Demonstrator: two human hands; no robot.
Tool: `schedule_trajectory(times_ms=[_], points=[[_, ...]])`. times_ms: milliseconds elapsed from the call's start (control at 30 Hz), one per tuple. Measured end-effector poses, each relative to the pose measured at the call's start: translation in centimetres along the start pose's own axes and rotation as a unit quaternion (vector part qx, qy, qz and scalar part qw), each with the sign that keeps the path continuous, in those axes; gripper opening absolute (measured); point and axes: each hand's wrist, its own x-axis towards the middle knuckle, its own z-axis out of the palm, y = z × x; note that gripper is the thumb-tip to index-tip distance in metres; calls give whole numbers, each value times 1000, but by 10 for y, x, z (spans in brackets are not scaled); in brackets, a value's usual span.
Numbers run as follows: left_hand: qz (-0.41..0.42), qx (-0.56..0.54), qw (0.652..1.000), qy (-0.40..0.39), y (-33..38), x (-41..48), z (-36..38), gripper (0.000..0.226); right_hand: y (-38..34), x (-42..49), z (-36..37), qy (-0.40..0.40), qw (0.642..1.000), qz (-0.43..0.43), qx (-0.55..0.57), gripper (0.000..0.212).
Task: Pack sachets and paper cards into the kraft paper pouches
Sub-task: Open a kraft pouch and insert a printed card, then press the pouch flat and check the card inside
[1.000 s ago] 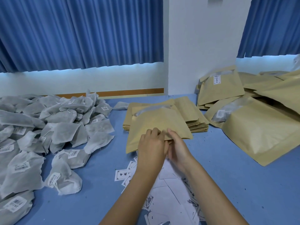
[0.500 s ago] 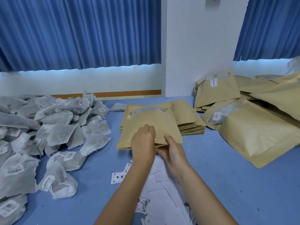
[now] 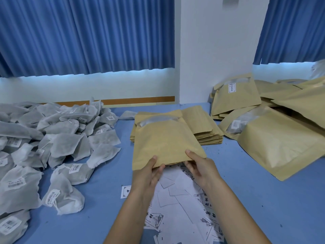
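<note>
In the head view, paper cards lie scattered nearest on the counter; just beyond, one pouch is pinched at its near edge by the left hand and right hand, thumbs above, fingers beneath, in front of the stack; its mouth should probably be spread wide before a sachet is slid in.

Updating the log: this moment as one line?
left hand: holds kraft pouch, near edge | right hand: holds same pouch | sachets: piled left | paper cards: on table below hands
</note>
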Motion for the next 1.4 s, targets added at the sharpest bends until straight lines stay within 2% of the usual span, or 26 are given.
schedule_trajectory(times_ms=[267,400,500,633,767,967,1100,1300,1400], points=[[68,20,997,39,-9,-5,5,31,-2,2,-9,72,997,-19,-5,16],[92,31,995,34,-15,-3,9,20,4,-4,-1,11,999,7,38,14],[104,33,994,31,-18,-2,8,14,9,-6,2,24,999,-13,-37,14],[105,33,993,39,-22,-2,7,15,10,-6,0,39,996,-38,-65,13],[113,36,992,37,-24,-1,7,17,17,-14,10,-27,997,-27,-68,8],[122,46,991,43,-30,-2,6,19,19,-12,8,-25,997,-35,-71,10],[119,67,990,31,-32,-2,6,22,25,-15,12,-72,996,1,-56,6],[107,67,992,16,-21,-4,0,14,21,-12,11,-44,998,-21,-42,9],[126,103,986,21,-17,-2,-5,19,21,-13,11,-40,999,-12,-10,7]])
